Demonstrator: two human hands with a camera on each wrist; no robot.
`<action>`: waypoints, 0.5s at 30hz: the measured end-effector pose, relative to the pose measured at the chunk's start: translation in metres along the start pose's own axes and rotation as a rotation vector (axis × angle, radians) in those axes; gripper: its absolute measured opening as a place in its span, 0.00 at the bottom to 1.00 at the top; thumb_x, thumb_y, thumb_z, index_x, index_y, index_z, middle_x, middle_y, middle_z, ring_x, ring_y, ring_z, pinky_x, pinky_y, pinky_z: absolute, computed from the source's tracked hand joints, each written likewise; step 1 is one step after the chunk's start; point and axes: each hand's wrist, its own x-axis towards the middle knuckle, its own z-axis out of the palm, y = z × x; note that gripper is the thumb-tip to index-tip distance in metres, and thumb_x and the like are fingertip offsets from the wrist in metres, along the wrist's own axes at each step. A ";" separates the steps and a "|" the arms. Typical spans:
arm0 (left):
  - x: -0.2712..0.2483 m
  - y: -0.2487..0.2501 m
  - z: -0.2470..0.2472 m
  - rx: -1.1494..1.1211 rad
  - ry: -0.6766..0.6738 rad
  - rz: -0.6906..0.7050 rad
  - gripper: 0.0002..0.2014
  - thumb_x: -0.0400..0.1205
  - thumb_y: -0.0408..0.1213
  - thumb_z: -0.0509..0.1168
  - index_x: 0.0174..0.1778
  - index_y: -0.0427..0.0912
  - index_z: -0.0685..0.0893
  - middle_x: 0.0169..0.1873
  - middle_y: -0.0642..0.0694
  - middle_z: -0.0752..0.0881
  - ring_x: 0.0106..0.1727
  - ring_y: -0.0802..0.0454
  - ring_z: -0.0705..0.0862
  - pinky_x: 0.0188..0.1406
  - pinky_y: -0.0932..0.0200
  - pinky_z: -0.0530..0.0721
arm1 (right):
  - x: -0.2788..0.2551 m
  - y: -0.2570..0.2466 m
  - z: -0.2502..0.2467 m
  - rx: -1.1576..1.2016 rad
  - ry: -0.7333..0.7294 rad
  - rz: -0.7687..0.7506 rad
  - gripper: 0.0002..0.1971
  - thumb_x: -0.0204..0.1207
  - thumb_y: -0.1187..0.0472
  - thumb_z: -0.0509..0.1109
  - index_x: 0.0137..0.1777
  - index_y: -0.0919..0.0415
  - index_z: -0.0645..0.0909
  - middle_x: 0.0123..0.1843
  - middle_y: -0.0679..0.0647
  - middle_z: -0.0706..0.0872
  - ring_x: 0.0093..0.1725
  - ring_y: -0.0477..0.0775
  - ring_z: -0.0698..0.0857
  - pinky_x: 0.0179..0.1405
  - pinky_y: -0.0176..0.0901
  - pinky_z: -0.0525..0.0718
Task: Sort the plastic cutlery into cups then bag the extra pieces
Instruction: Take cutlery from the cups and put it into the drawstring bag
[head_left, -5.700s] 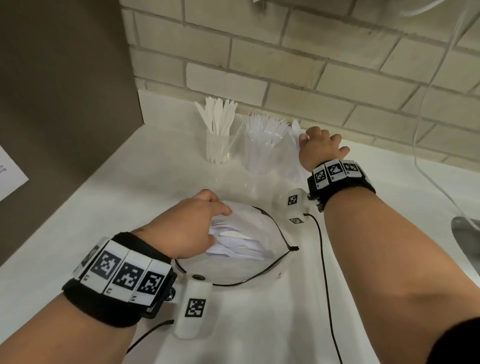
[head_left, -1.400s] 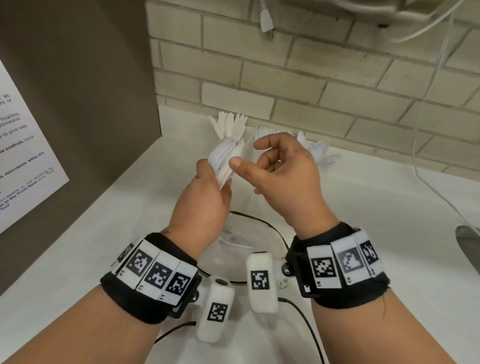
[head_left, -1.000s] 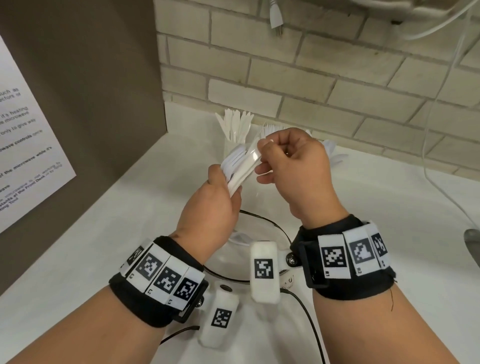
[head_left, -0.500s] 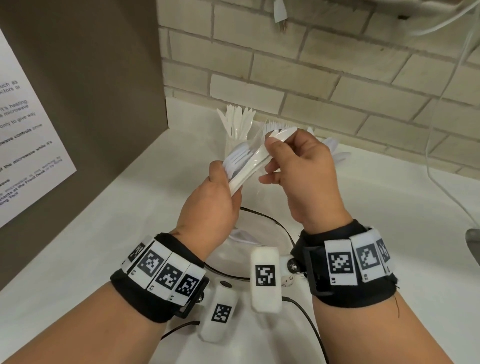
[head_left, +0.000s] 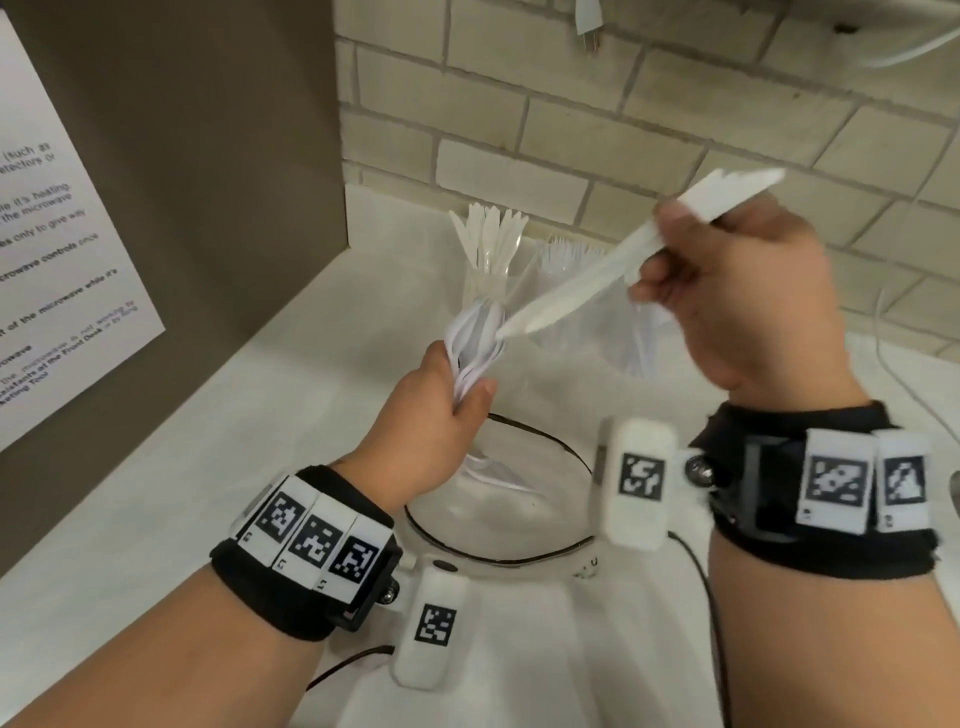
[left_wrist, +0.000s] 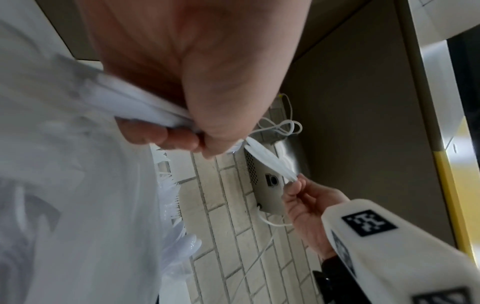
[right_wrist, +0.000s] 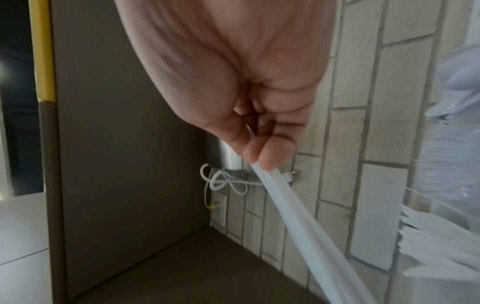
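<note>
A white counter (head_left: 218, 415) runs back to a pale brick wall (head_left: 649, 119), and a flat brown panel (head_left: 208, 130) shuts in its left side, with a printed notice (head_left: 57, 270) stuck on it. The two meet in a tight rear corner; to the right the counter lies open, with only a thin white cable (head_left: 893, 364) trailing over it. Higher on the wall, the wrist views show a grey box with a looped cord and a socket (right_wrist: 219, 207) under an overhang.

At the near edge sits a clear bowl (head_left: 550, 540) with a dark rim, a few white pieces lying in it. At the back, just before the wall, stands a clear cup of knives (head_left: 491, 244), and beside it a cup of forks (head_left: 571, 260), partly hidden.

Above the bowl, the left hand (head_left: 431, 431) is clenched around a bundle of white cutlery (head_left: 475, 338), its ends fanning upward. The right hand (head_left: 737, 301), raised nearer the wall, pinches a few long white pieces (head_left: 613, 260) between thumb and curled fingers; their lower tips touch the bundle.
</note>
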 end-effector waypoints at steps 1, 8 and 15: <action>0.001 -0.001 -0.001 -0.038 -0.014 -0.010 0.14 0.84 0.45 0.60 0.59 0.40 0.72 0.34 0.44 0.82 0.32 0.48 0.82 0.32 0.55 0.81 | 0.008 -0.003 -0.003 0.019 0.029 -0.047 0.02 0.81 0.68 0.65 0.47 0.66 0.78 0.30 0.54 0.80 0.27 0.49 0.80 0.31 0.43 0.84; 0.003 -0.009 -0.007 -0.304 -0.047 -0.130 0.06 0.84 0.43 0.61 0.51 0.45 0.75 0.26 0.48 0.78 0.22 0.59 0.77 0.26 0.65 0.81 | 0.084 0.039 0.037 -0.194 0.168 -0.166 0.02 0.81 0.64 0.66 0.50 0.61 0.77 0.36 0.50 0.82 0.29 0.45 0.84 0.37 0.43 0.89; 0.006 -0.017 -0.014 -0.424 -0.105 -0.159 0.04 0.84 0.44 0.60 0.51 0.48 0.76 0.24 0.51 0.76 0.24 0.58 0.76 0.30 0.64 0.81 | 0.157 0.111 0.081 -0.543 0.036 -0.039 0.07 0.79 0.59 0.65 0.52 0.63 0.78 0.41 0.56 0.86 0.42 0.63 0.89 0.48 0.62 0.88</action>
